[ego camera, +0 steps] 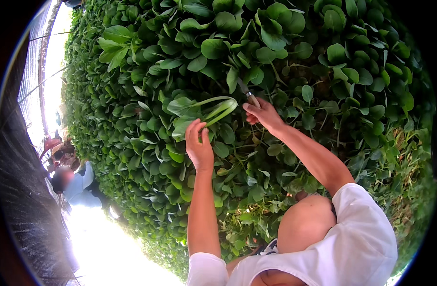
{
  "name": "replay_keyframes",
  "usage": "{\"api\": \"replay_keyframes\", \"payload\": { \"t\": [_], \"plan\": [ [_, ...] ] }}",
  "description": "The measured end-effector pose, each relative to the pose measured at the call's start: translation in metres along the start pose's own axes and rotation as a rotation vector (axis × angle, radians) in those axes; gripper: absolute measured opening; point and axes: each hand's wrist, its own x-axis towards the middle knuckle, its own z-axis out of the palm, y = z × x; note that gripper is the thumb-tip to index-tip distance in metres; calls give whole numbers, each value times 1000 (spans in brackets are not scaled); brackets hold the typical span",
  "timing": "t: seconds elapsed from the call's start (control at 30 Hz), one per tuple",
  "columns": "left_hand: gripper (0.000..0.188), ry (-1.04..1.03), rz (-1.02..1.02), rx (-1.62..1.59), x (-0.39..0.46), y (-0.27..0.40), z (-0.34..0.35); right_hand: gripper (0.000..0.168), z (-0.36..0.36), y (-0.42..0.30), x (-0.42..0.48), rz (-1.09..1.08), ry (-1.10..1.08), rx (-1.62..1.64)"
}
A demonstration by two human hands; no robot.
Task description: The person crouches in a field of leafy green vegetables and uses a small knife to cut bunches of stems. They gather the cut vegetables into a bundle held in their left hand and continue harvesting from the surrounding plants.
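My left hand (pixel 199 144) holds a cut leafy green (pixel 222 110), its pale stem base pointing right and its leaves to the left. In my right hand (pixel 263 113) is a small knife (pixel 252 99) with a wooden handle, its blade pointing up and to the left in the picture. The blade lies close to an upright leaf (pixel 232 79) of the growing plants. A short gap separates the stem base from my right hand. My fingers hide part of the leaves and of the handle.
Dense leafy greens (pixel 132 107) surround both hands. A lighter plant (pixel 117 46) lies on top at the upper left. My bent knee (pixel 306 223) is below my right forearm. Another person (pixel 77 184) in light blue is at the far left, near dark sheeting (pixel 25 193).
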Motion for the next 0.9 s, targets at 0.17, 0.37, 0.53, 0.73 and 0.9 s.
{"api": "replay_keyframes", "payload": {
  "t": [0.17,0.37,0.53,0.73,0.9],
  "plan": [
    [22,-175,13,129,-29,22,-18,41,22,-23,-34,-31,-128,160],
    [70,-154,469,593,-49,75,-42,36,30,-42,-76,-155,-110,-194],
    [75,-441,259,457,-18,54,-32,35,35,-27,-91,-167,-228,-4],
    [53,-415,405,458,64,53,-8,35,2,-14,-30,-368,102,-683],
    [62,-423,135,809,112,12,5,44,43,-13,10,-515,68,-1060]
  ]
}}
